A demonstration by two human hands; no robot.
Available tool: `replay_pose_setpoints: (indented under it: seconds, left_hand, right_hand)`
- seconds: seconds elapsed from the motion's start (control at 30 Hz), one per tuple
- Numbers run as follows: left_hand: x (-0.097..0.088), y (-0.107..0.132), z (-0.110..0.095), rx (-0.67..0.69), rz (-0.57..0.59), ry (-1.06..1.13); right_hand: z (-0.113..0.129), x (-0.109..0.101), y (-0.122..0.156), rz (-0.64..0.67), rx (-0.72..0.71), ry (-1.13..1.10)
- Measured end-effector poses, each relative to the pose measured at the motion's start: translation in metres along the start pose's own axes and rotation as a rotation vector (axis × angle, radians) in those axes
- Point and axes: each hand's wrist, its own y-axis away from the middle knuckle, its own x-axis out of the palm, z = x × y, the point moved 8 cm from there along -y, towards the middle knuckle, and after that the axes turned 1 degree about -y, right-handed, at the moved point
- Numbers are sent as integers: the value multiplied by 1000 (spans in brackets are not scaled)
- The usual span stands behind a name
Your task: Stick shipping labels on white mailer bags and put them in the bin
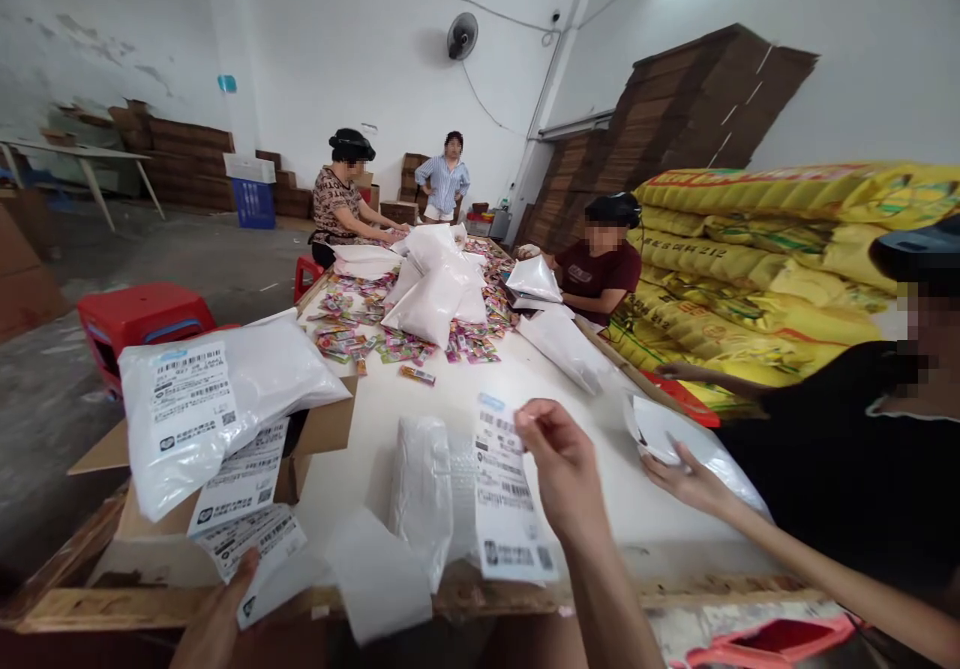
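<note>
Right hand (559, 459): thumb and fingertips pinched together on the upper right edge of a label (510, 509); label held near upright above the near part of the table (517, 374), print and barcodes facing the camera; left hand (217, 614): thumb pressed on a label strip (251, 539) at the near left edge, its fingers mostly hidden beneath; strip folded, printed side up.

Between the hands: one white parcel (421, 479), standing just left of the label; one blank sheet (379, 574), before the parcel and overlapping its lower part in view.

Left: one large white bag (289, 364), bearing a printed label of its own, resting on an open carton (330, 429); red stool (146, 309) beyond.

Mid-table: many small coloured sachets (337, 324), scattered; white bags (435, 299), heaped among them; one further bag (562, 344), lying nearer the right edge.

Right: co-worker in black (840, 459), a hand (690, 479) on a white packet (660, 429); yellow sacks (712, 269), stacked behind.

Far end: three people around or near the table; wall fan (463, 36) above.
</note>
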Motion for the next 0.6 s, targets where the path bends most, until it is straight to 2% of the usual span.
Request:
replay_pose_setpoints:
  seconds: [0.07,0.13,0.23,0.3,0.37,0.43,0.5,0.6]
  left_hand:
    - [-1,-3,0,16,14,-40]
    - [-1,-3,-1,37,12,-62]
    - [3,5,-2,34,-6,1]
    - [6,12,-3,24,-21,40]
    - [8,15,-4,23,-35,52]
    - [8,13,-2,10,-40,37]
    - [6,9,0,4,-43,10]
    - [3,5,4,0,-32,-33]
  right_hand:
    - [-40,17,-12,109,37,193]
    - [-76,34,-10,161,47,306]
    - [-106,46,5,176,30,405]
    - [-107,46,16,162,-31,530]
    - [-101,51,25,208,-146,679]
    - [-97,64,36,357,-257,778]
    - [-100,79,49,527,-306,818]
    - [-107,92,62,627,-312,895]
